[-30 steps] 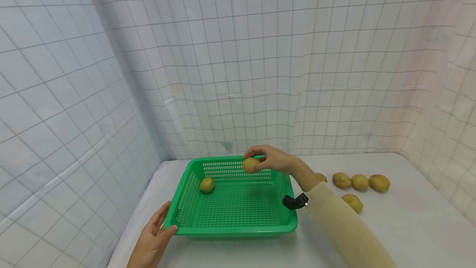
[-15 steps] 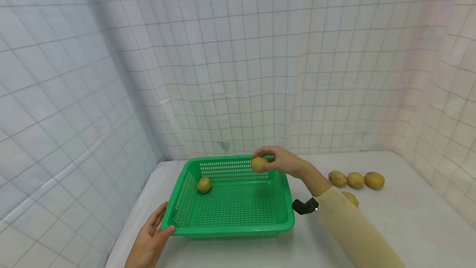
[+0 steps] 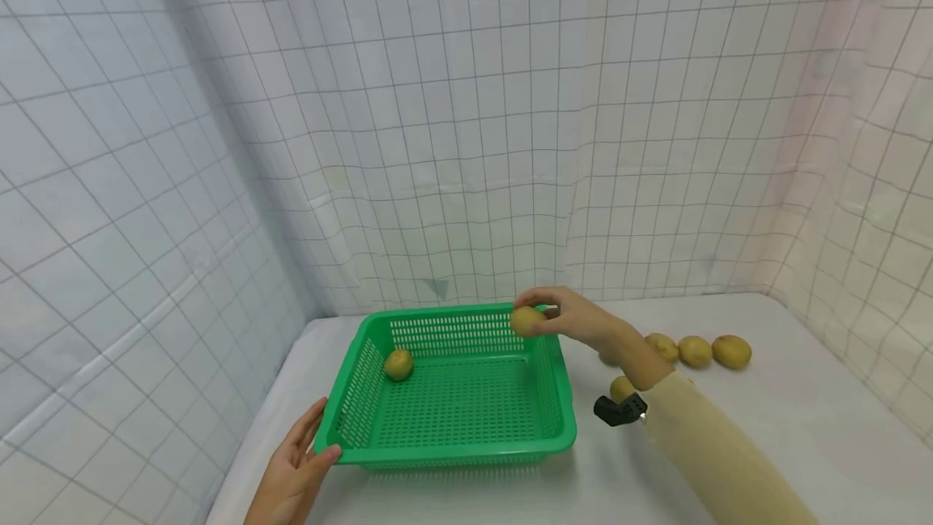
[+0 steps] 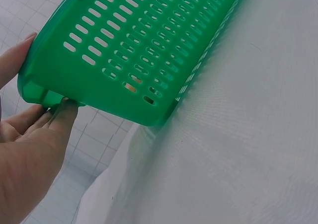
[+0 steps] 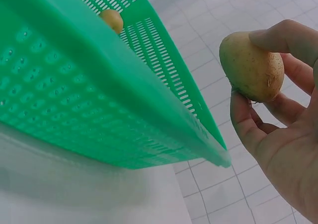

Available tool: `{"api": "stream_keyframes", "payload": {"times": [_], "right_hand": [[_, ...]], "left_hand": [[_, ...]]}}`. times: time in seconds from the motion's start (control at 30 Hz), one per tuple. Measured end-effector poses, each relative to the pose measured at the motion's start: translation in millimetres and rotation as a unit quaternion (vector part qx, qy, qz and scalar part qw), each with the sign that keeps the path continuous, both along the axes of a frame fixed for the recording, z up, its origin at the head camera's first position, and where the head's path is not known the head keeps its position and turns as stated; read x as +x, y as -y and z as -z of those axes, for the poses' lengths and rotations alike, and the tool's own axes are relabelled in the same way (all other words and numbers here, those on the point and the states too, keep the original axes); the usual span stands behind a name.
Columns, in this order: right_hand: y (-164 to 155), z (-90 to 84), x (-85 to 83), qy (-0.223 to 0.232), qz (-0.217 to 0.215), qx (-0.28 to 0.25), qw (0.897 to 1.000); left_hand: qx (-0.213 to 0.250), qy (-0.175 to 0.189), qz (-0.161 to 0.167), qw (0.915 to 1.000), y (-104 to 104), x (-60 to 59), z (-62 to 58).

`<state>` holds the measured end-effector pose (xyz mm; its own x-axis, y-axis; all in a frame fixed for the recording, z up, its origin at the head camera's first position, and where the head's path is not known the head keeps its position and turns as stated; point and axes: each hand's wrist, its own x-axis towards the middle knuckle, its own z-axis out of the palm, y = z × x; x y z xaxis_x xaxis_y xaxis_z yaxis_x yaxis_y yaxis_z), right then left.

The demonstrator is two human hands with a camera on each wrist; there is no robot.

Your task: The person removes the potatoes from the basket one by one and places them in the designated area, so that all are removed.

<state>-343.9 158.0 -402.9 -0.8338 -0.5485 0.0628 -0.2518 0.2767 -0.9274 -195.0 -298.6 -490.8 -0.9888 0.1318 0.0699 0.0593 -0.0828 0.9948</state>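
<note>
The basket (image 3: 452, 403) is bright green plastic, rectangular, with slotted walls and a perforated floor, sitting on a white cloth-covered table (image 3: 765, 444). The right hand (image 3: 576, 318) has a potato (image 3: 526, 321) pinched between thumb and fingertips, held just over the basket's far right corner. In the right wrist view that potato (image 5: 252, 66) looks smooth, yellowish, egg-shaped with a few tiny brown specks, fingers curled round it. Another small round potato (image 3: 398, 364) sits inside the basket near the far left corner.

The left hand (image 3: 295, 472) is at the near left corner, thumb on the rim, fingers loosely straight against the outside. In the left wrist view the hand (image 4: 30, 149) is half cut off by the frame edge, so you can't really see all the fingers.

More potatoes on the table right of the basket: a row of three (image 3: 696, 351), and one more (image 3: 621, 388) partly hidden behind the right forearm and the black wrist camera (image 3: 619, 410). There may be another behind the wrist, hard to tell. The sleeve (image 3: 722, 460) is pale beige. Grid-pattern white sheets (image 3: 466, 104) hang all round the back and sides
</note>
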Motion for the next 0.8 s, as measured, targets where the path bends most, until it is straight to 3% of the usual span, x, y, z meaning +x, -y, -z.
{"api": "stream_keyframes", "payload": {"times": [0.1,0.37,0.8], "right_hand": [[-6.8,1.5,2.6,0.005,0.006,0.0,1.0],[-25.5,1.8,2.3,-0.034,-0.005,0.004,0.999],[-55.5,6.4,10.0,-0.034,0.052,0.048,0.997]], "left_hand": [[0.004,0.0,0.003,1.0,1.0,0.2,-0.1],[-0.011,0.0,-0.005,0.9999,0.9,-1.8,0.0],[0.008,-0.002,0.001,1.0,0.6,-3.1,0.7]]}}
